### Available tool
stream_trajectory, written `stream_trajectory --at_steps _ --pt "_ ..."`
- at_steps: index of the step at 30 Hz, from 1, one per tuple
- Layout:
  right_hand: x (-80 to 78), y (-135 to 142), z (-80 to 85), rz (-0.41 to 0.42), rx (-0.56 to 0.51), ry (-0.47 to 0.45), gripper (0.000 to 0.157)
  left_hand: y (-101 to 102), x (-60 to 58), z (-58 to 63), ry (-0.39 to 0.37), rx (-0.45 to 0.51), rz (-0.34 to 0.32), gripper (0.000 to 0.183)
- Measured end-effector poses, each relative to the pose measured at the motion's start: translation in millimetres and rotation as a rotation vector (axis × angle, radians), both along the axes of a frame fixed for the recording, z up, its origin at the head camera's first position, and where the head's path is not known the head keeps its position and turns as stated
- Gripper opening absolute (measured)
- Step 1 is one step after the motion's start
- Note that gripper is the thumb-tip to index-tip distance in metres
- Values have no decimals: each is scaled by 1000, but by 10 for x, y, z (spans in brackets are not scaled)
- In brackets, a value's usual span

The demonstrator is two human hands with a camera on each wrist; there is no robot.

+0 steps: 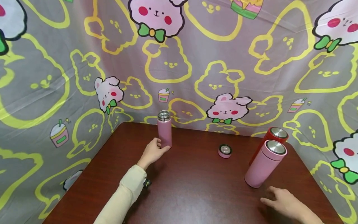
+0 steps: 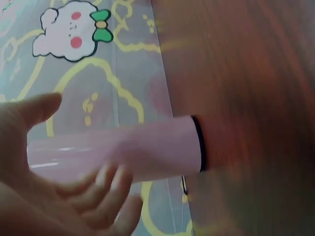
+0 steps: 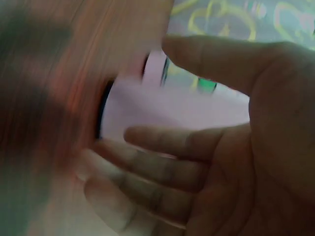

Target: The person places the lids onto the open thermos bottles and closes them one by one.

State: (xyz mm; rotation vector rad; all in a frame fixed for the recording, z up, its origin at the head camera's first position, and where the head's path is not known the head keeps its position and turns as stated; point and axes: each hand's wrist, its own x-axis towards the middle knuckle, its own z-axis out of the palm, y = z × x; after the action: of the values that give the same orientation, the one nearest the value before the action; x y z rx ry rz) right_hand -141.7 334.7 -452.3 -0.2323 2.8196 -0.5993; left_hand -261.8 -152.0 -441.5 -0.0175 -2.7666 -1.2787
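A slim pink thermos [image 1: 165, 132] without its lid stands upright toward the back left, its steel mouth showing. My left hand [image 1: 154, 151] is at its lower part, thumb and fingers spread apart around the near side. In the left wrist view, the thumb stays well off the pink body [image 2: 147, 147]. A wider pink thermos [image 1: 264, 166] with its lid on stands at the right. Just in front of it is my right hand [image 1: 283, 202], fingers loosely extended and palm facing the bottle; nothing is in its grasp. Between the bottles lies a small pink lid [image 1: 225, 151], inner side up.
A red thermos [image 1: 263, 144], lid on, stands partly hidden behind the wider pink one. The dark wooden table [image 1: 193, 183] ends at a patterned cloth [image 1: 195, 62] hung along its back and sides.
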Motion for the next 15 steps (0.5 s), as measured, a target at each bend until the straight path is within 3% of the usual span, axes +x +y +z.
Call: stream_trajectory --at_steps 4,8,12,15 --pt "31 -343 50 173 -77 91 38 -54 -136 76 9 7 113 88" --pt "-102 -716 83 239 -110 199 35 -81 -295 129 43 49 151 106" --pt "-331 -1003 35 195 -158 249 34 -82 -426 139 70 127 138 108" --pt "-541 -1154 -33 109 -168 272 40 -65 -498 125 89 201 105 107"
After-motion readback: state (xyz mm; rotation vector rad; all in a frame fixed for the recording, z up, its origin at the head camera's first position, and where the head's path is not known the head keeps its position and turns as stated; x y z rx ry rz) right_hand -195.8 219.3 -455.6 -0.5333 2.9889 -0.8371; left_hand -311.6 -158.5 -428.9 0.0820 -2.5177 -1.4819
